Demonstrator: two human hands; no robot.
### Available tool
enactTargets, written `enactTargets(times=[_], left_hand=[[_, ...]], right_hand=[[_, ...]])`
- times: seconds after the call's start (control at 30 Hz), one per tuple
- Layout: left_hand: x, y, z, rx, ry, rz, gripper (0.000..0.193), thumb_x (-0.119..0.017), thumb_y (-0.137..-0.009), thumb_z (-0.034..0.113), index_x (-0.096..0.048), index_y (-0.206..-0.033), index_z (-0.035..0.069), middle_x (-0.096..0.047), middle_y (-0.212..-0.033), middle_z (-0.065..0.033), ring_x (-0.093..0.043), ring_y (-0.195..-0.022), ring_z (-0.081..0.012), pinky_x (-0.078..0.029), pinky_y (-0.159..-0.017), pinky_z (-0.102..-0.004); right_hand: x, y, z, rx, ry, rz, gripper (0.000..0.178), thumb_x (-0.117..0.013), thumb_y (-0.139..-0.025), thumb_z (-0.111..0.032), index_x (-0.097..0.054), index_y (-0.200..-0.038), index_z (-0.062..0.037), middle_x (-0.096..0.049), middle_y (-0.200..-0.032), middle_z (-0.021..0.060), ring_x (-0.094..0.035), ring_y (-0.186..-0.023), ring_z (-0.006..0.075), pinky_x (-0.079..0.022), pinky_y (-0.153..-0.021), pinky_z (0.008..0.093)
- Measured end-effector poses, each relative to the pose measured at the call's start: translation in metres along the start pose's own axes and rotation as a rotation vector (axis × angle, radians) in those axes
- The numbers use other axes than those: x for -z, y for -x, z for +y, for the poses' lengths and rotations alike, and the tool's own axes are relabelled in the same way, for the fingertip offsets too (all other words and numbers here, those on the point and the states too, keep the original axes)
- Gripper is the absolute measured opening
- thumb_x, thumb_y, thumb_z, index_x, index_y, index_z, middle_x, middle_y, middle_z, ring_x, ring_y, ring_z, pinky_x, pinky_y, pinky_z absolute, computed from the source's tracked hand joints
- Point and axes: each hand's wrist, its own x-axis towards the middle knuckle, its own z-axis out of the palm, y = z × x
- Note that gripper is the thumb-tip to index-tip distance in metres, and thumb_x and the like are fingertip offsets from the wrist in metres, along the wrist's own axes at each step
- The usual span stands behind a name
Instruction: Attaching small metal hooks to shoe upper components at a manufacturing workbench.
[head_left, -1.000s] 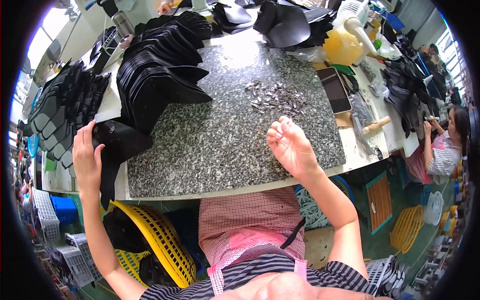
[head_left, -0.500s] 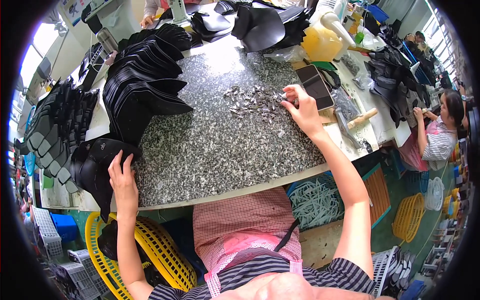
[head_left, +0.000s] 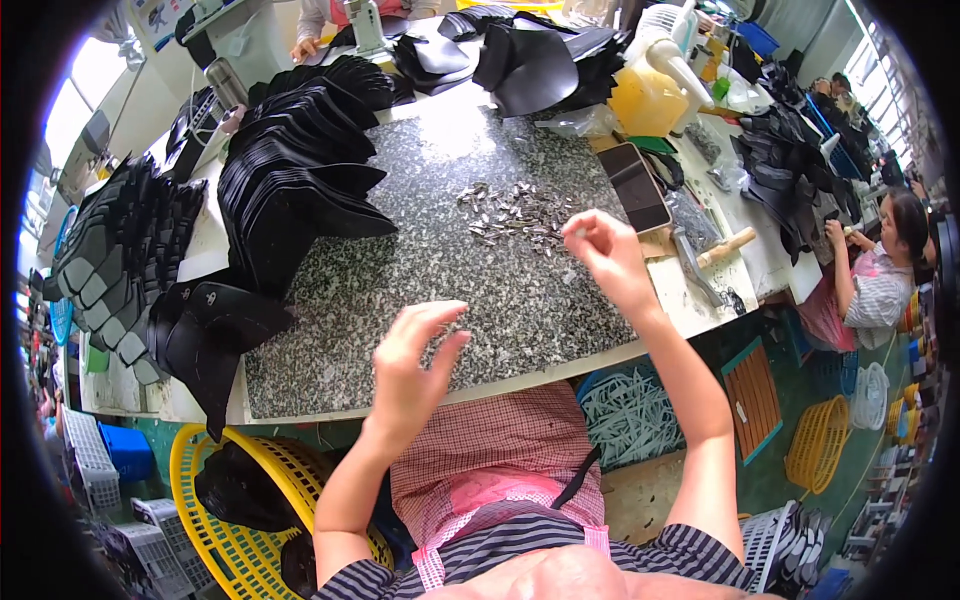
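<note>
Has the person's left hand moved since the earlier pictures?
Yes: against the granite slab, the left hand has moved right, away from the front-left black pieces.

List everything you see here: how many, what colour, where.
Stone slab: one, speckled grey, centre
Metal pieces: many, silvery, piled on slab
Sheet pieces: many, mostly black, left, far and right
Phone: one, dark, right of slab
Container: one, yellow, beyond phone
Flask: one, silvery, far left
Strips: many, pale green, below slab
Baskets: several, yellow, left and right
Co-workers: two-plus, pale sleeves, far and right
Room-edge clutter: uncounted, mixed, too small
Left hand: one, bare, above slab's near edge
Right hand: one, bare, beside metal pieces
</note>
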Motion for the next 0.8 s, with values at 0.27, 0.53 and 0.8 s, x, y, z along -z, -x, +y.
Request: enactTargets(times=[0.27, 0.53, 0.8], left_hand=[[-0.020, 0.015, 0.009, 0.241, 0.592, -0.067, 0.015, -0.073, -0.085, 0.000, -0.070, -0.100, -0.001, -0.069, -0.093, -0.0073, -0.068, -0.085, -0.0133, -0.057, -0.075, -0.0269], [-0.013, 0.032, 0.009, 0.222, 0.559, -0.030, 0.009, -0.073, -0.084, -0.001, -0.070, -0.093, -0.002, -0.068, -0.090, -0.0085, -0.067, -0.081, -0.0147, -0.056, -0.075, -0.0275], [0.009, 0.034, 0.016, 0.160, 0.398, -0.134, 0.007, -0.073, -0.085, 0.002, -0.070, -0.091, -0.001, -0.069, -0.089, -0.0086, -0.067, -0.078, -0.0140, -0.054, -0.069, -0.0274]], right_hand=[[-0.072, 0.083, -0.031, -0.112, -0.845, -0.357, 0.010, -0.067, -0.093, -0.007, -0.058, -0.095, -0.0053, -0.060, -0.097, 0.0031, -0.058, -0.091, 0.0118, -0.047, -0.082, 0.0277], [-0.097, 0.102, -0.022, -0.156, -1.064, -0.324, 0.011, -0.068, -0.091, -0.002, -0.059, -0.097, -0.0048, -0.060, -0.099, 0.0046, -0.059, -0.095, 0.0125, -0.047, -0.088, 0.0278], [-0.069, 0.089, -0.052, 0.420, -0.072, -0.273, 0.031, -0.076, -0.072, 0.009, -0.057, -0.093, -0.0033, -0.065, -0.086, 0.0090, -0.069, -0.082, 0.0219, -0.054, -0.074, 0.0311]])
